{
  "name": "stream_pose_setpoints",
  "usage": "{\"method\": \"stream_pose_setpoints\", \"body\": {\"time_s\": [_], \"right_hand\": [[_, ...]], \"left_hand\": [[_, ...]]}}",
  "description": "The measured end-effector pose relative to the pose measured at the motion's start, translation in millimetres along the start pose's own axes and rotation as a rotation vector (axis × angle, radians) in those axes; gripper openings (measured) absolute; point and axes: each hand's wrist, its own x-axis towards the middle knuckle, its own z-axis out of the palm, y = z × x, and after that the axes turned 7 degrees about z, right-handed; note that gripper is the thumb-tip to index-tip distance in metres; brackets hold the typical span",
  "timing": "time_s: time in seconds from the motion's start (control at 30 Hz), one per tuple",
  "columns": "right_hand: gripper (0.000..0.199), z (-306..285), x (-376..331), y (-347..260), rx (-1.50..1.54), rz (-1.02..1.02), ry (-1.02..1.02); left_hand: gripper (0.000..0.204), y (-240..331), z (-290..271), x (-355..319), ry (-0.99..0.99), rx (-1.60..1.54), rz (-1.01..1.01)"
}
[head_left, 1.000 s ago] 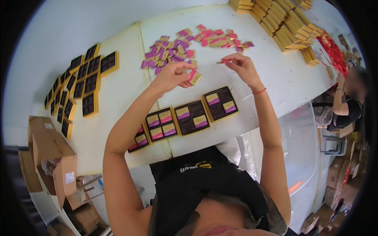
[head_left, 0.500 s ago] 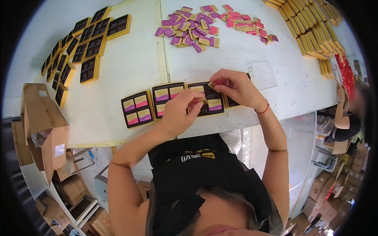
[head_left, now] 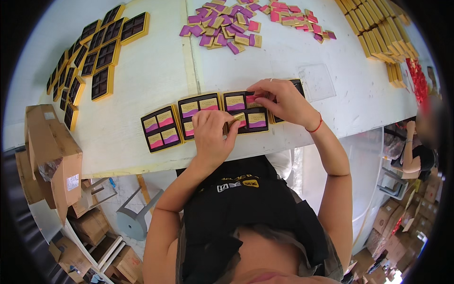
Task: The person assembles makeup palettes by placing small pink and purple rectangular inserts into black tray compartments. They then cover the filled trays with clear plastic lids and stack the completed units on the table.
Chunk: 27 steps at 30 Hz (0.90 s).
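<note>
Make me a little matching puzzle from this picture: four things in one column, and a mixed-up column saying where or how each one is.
1. left hand
2. right hand
3. purple heap
4. gold stack

A. on the table, far right
B. beside the pink squares, to their left
C. pinching a small square at a box's lower-left slot
D. red band around the wrist

Pairs: 1-C, 2-D, 3-B, 4-A
</note>
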Motion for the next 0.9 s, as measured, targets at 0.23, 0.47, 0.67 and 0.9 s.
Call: {"method": "stream_pose_setpoints", "body": {"time_s": [0.23,0.47,0.67,0.9], "right_hand": [[0.021,-4.8,2.7,-3.3,0.103,0.117,-0.090],[0.021,-2.4,-5.0,5.3,0.352,0.073,0.033],[0.022,2.1,-10.1,-11.2,0.436,0.222,0.057],[0.021,12.4,-17.8,-7.6,-0.168,-0.024,0.186]], "left_hand": [[0.027,-1.1,0.8,-1.3,-0.045,0.030,0.035],[0.042,3.9,-13.5,-2.8,-0.185,0.051,0.112],[0.051,2.0,-14.2,-13.4,-0.271,0.121,0.179],[0.048,3.4,-12.8,-9.3,-0.299,0.073,0.139]]}}
